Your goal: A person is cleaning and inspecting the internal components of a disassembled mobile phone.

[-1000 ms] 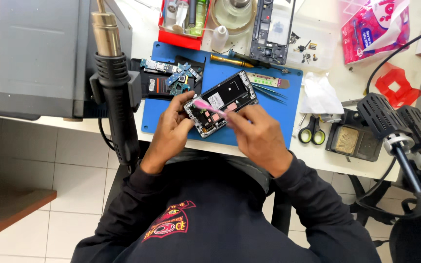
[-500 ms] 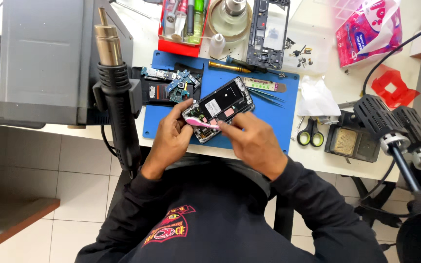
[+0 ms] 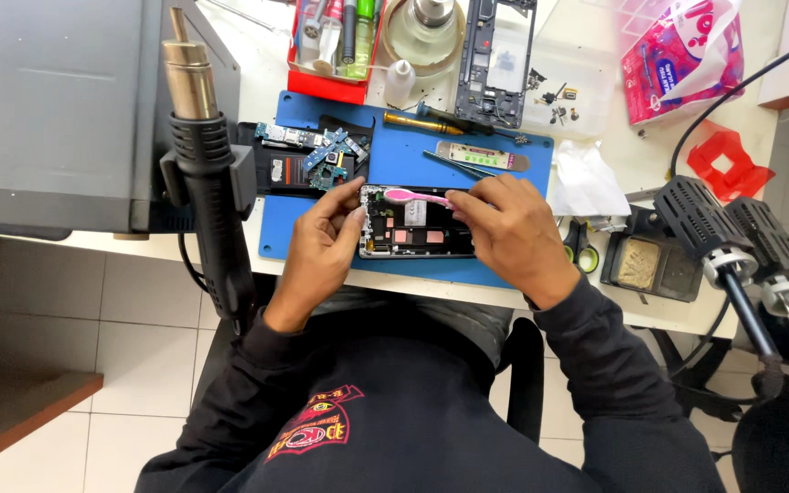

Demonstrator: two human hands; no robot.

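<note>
Right hand's (image 3: 513, 233) fingertips are pinching the end of a thin pink plastic pry tool (image 3: 415, 195), which is lying across the top edge of an opened black smartphone body with its insides exposed (image 3: 413, 234). Left hand's (image 3: 321, 246) fingers are curling around the phone's left end, thumb on top, gripping it. The phone is lying flat on a blue rubber work mat (image 3: 404, 151) near the desk's front edge. Both wrists are bending in from black sleeves, forearms angling toward each other.
</note>
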